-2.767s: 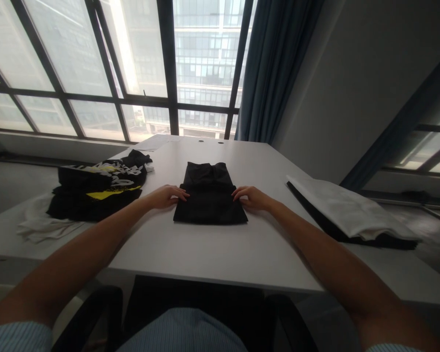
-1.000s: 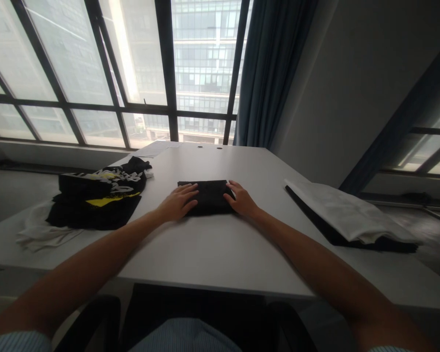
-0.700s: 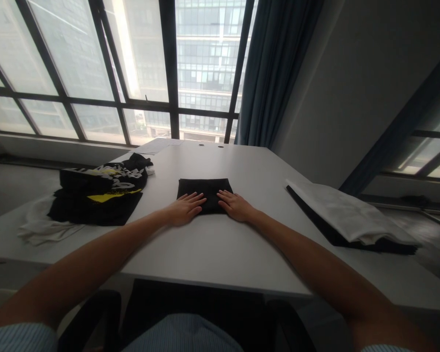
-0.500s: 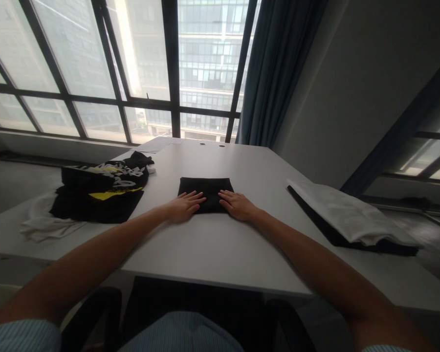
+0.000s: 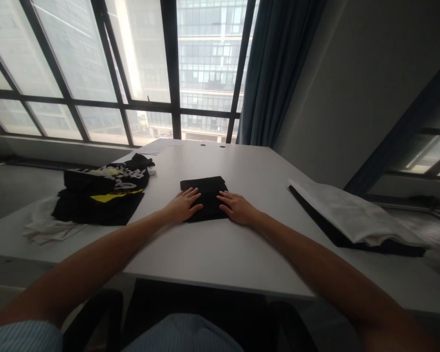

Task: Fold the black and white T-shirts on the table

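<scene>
A folded black cloth (image 5: 207, 201), perhaps a garment, lies flat on the white table (image 5: 220, 254) in front of me. My left hand (image 5: 183, 205) rests on its left side, fingers spread and flat. On the cloth's right edge lies my right hand (image 5: 238, 206), its fingers stretched out over the fabric. Neither hand grips the cloth. The cloth is slightly turned, and a fold line runs across it between my hands.
To the left is a heap of black shirts (image 5: 102, 205) with white and yellow print, over a white cloth (image 5: 51, 225). Folded white fabric (image 5: 352, 210) lies on black fabric (image 5: 315, 220) at the right. Papers (image 5: 159, 145) lie at the table's far end, before the windows.
The black cloth has turned a little and its near edge lies closer to me. Both hands stay on it, with the left shifted slightly left.
</scene>
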### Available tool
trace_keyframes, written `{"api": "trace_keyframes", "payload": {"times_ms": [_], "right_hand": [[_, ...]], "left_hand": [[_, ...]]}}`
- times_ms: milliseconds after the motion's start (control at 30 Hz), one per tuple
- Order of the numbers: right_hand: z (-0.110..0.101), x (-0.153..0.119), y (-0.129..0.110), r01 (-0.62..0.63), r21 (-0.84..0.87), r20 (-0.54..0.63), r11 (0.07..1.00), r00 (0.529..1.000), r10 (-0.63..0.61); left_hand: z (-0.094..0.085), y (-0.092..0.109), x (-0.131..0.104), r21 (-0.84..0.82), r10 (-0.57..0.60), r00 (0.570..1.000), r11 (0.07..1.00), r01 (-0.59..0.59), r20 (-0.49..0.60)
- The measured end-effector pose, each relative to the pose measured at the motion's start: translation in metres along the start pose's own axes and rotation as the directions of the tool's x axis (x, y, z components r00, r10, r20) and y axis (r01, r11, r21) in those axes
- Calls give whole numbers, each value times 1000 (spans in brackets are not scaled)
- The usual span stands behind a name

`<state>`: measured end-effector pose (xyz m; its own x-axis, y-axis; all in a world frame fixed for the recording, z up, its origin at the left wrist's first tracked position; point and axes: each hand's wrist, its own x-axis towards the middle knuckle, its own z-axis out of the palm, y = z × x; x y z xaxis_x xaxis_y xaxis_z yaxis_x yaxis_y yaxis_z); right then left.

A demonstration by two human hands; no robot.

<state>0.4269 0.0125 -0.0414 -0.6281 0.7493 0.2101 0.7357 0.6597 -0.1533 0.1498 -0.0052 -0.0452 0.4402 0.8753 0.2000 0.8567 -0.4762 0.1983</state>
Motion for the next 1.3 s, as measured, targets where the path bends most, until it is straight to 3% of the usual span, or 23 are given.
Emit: {"api": "trace_keyframes", "payload": {"times_ms": [100,200,367,533,600,667,733,800,933,1067,1167,1300], "right_hand": [[3,0,5,-39,21,89,999,995,37],[-6,0,-1,-28,13,82,1000,996,27],[-21,1,-8,-45,27,-128,999,991,48],[-12,4,23,-246,7,-212,969,947,242],[-10,4,43,-295,27,-216,955,931,294],[-11,2,59,-290,69,-206,955,932,298],[-14,0,69,-259,128,-175,957,944,279],[-17,-2,74,-239,195,-136,951,954,268],[-21,-4,74,-245,329,-70,912,957,282],[-25,-5,76,-230,425,-27,876,964,266],[-28,-5,80,-198,453,22,869,977,211],[-30,-6,79,-181,463,43,867,982,182]], "left_hand": [[8,-1,1,16,25,998,1000,-26,53],[7,-11,0,6,55,996,998,-55,76],[-6,-11,-6,-96,217,964,974,-204,152],[-23,-8,-8,-123,356,912,934,-337,204],[-31,-15,-7,-39,308,935,951,-306,176],[-38,-25,-7,66,196,977,977,-202,82],[-43,-28,-8,101,113,993,989,-111,-18],[-43,-21,-11,38,129,991,991,-127,-48],[-34,21,-20,-132,280,959,953,-273,39],[-23,53,-28,-112,297,950,951,-287,93],[-25,52,-28,-91,275,956,960,-267,102],[-39,37,-25,-96,235,968,969,-226,87]]}}
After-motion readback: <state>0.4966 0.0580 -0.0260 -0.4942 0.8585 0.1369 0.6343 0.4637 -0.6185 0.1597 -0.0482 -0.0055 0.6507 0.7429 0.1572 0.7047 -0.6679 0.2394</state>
